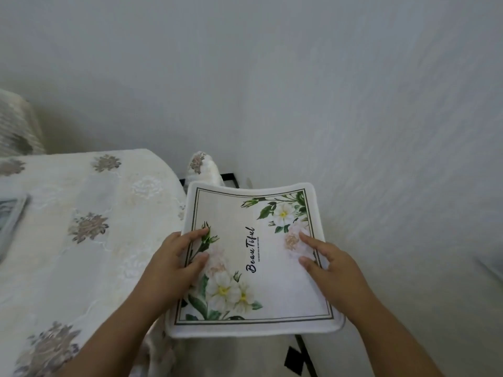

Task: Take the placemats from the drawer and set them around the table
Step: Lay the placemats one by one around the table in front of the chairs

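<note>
Placemat (253, 257), floral print w/ "Beautiful" script, centre-right of frame, held in air beside table (81, 213), not on it. Far edge sags. L hand (174, 265) clamped on left edge, thumb + fingers on top; R hand (329, 265) same on right edge. Two-sided hold prob. keeps floppy mat flat for laying. Whether one mat or stack: can't tell. Table w/ embroidered cloth, left of frame; grey object (11, 221) at far-left edge. Drawer not in view.

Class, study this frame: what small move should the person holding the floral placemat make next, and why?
Probably carry the placemat leftward and lower it flat onto the tablecloth. Both the left hand and right hand hold it in the air beside the table, not yet over it.
</note>
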The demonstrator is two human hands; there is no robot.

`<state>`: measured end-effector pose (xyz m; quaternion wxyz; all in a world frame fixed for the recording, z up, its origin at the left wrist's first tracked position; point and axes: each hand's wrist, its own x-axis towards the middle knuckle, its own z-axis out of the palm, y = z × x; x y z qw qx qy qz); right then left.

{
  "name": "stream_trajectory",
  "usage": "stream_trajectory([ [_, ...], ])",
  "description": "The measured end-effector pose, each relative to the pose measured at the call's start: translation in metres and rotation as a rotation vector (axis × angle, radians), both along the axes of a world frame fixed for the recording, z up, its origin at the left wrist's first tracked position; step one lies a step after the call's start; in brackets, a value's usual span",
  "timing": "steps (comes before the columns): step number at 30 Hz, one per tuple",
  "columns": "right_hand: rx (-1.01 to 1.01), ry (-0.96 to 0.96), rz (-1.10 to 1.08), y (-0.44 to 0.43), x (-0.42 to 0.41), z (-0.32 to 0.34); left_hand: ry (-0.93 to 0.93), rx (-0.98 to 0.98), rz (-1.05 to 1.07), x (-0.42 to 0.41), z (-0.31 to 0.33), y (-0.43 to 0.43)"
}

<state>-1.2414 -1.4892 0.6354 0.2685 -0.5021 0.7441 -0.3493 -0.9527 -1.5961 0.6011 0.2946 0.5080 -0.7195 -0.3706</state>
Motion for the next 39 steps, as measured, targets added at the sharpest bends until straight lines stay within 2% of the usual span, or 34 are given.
stream_trajectory([
  [10, 0.017, 0.07, 0.499, -0.204, -0.034, -0.017, -0.057, 0.023, 0.471, -0.015, -0.007, -0.051],
  [20, -0.037, 0.202, 0.961, -0.356, 0.03, -0.02, -0.047, 0.061, 0.932, -0.01, -0.03, -0.068],
  [26, -0.036, 0.276, 1.102, -0.436, 0.084, -0.037, 0.004, 0.092, 1.067, 0.009, -0.059, -0.119],
  [34, -0.057, 0.356, 1.153, -0.534, 0.127, -0.047, 0.082, 0.078, 1.123, 0.035, -0.086, -0.21],
  [39, -0.052, 0.42, 1.256, -0.566, 0.162, -0.059, 0.104, 0.119, 1.213, 0.044, -0.093, -0.226],
])
